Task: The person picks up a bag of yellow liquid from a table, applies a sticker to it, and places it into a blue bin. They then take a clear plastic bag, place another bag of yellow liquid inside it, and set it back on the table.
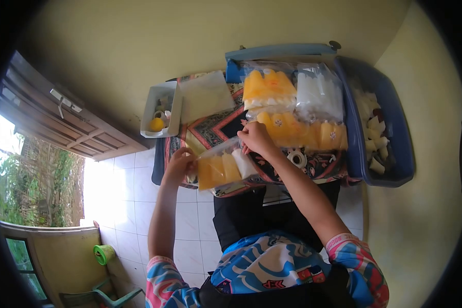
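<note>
A clear plastic bag (219, 171) with yellow pieces and a white piece inside lies at the table's front edge. My left hand (181, 163) pinches its upper left corner. My right hand (255, 138) is closed at the bag's upper right end, its fingertips partly hidden. Just beyond my right hand lie yellow pieces in clear bags (282, 127). Behind them sit a larger bag of yellow pieces (268, 88) and a bag of white pieces (319, 92). A white tape roll (297, 159) rests right of my right forearm.
A white bin (175, 116) with a yellow item stands at the table's left, beside a stack of clear sheets (205, 95). On the right is a blue tub (403, 149) holding pale pieces. The patterned cloth (210, 128) covers the table. A wooden door (72, 118) stands at left.
</note>
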Demonstrator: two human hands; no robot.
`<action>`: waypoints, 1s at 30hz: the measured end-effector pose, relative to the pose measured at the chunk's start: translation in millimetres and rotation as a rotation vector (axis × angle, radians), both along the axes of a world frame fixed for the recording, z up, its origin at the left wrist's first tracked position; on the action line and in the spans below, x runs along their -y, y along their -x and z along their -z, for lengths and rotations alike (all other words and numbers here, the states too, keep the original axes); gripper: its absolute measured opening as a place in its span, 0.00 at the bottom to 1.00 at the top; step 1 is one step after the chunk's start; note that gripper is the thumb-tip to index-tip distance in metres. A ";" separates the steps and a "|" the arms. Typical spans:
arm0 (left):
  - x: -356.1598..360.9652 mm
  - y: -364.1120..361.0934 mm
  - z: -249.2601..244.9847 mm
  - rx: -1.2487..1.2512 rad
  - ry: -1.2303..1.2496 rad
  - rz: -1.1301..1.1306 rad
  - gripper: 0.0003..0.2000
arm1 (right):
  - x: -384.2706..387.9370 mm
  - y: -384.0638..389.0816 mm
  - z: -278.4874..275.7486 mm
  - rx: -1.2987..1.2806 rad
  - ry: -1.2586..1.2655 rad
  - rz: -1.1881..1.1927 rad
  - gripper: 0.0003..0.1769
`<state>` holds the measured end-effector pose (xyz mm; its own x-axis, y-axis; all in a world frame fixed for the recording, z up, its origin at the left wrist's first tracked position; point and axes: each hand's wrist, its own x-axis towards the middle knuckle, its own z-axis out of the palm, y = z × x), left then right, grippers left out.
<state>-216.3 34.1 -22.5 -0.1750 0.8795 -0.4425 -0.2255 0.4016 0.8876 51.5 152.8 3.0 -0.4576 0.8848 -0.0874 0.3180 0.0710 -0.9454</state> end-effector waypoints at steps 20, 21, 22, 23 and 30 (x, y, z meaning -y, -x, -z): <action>-71.5 -66.6 4.7 -0.980 -0.355 0.467 0.16 | -11.2 27.9 24.3 0.545 -0.599 0.017 0.08; -72.9 -64.1 11.7 -1.024 -0.386 0.475 0.16 | -11.6 28.4 28.6 0.553 -0.638 0.024 0.08; -73.5 -62.6 13.2 -1.015 -0.372 0.479 0.16 | -10.2 26.0 30.1 0.560 -0.678 0.026 0.08; -74.6 -60.9 13.2 -1.007 -0.358 0.479 0.16 | -8.6 20.4 31.5 0.482 -0.683 0.041 0.09; -71.7 -73.7 -6.7 -1.054 -0.298 0.473 0.14 | 65.5 -72.3 -52.2 -0.008 -0.695 0.185 0.07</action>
